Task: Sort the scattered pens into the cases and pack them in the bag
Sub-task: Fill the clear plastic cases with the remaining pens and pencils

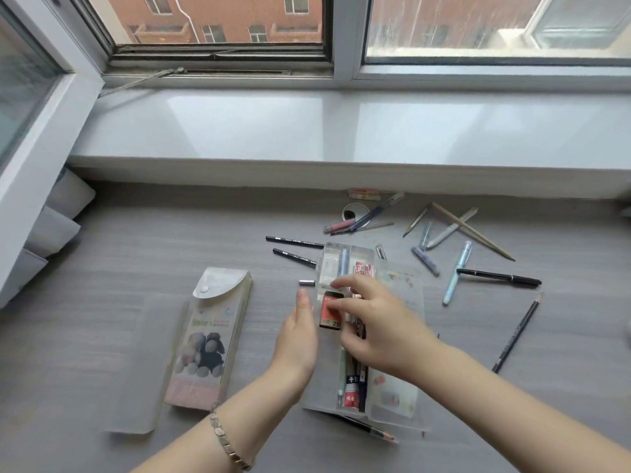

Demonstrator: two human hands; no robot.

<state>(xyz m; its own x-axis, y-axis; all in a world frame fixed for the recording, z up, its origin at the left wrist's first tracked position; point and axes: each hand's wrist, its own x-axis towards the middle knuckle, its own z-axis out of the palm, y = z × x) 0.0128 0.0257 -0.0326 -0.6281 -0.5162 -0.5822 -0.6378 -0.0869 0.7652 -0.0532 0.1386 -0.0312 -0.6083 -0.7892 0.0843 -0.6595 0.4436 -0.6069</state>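
A translucent pencil case lies open in the middle of the grey desk, with pens, an orange 2B lead box and small boxes inside. My right hand reaches into it, fingers spread over the contents and touching the lead box. Flat against the case's left edge rests my left hand, fingers straight. A second case with a sheep picture lies snapped closed to the left. Scattered pens and pencils lie behind and to the right: two black pencils, a light blue pen, a black pen.
A wide white window sill runs along the desk's far edge. A dark pencil lies at the right, and another pencil pokes out under the open case. A clear flat sleeve lies left of the sheep case. No bag is in view.
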